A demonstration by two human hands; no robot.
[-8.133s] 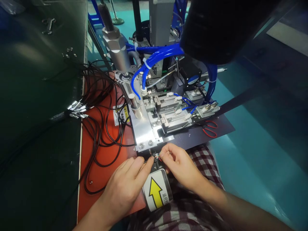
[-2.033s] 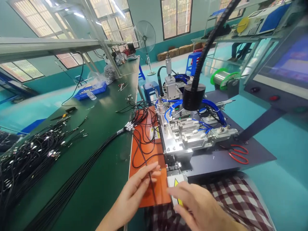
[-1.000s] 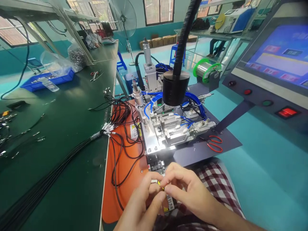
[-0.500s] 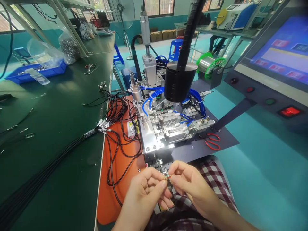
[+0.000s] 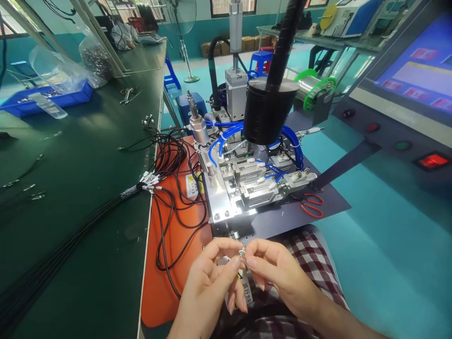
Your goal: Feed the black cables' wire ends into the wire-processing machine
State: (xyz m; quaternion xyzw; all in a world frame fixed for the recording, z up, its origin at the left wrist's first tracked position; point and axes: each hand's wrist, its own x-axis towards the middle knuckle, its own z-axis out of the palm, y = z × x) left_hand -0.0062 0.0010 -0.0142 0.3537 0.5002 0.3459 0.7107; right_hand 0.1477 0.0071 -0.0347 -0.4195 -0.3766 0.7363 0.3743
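Note:
Close together at the front of the machine, my left hand [image 5: 215,275] and my right hand [image 5: 278,268] pinch a tiny wire end [image 5: 242,253] between thumbs and index fingers. Fine coloured strands, greenish and pale, show at the fingertips; the exact part is too small to make out. A black cable [image 5: 165,278] runs over the orange surface [image 5: 151,301] and disappears beneath my left wrist. Just beyond my hands stands a metal bench machine [image 5: 229,197] with clamps and blue air tubes [image 5: 229,129].
A bundle of black cables [image 5: 95,212] with metal ends lies across the dark green bench [image 5: 88,155] at left. Red-handled scissors [image 5: 312,205] rest right of the machine. A black suction nozzle [image 5: 270,113] hangs above it. The control panel [image 5: 399,127] juts in at right, near a solder wire spool [image 5: 316,89].
My hands stay together while the fingers shift on the wire end, and the strands now look more spread. The left fingers have opened slightly below the pinch. The head view has moved a little.

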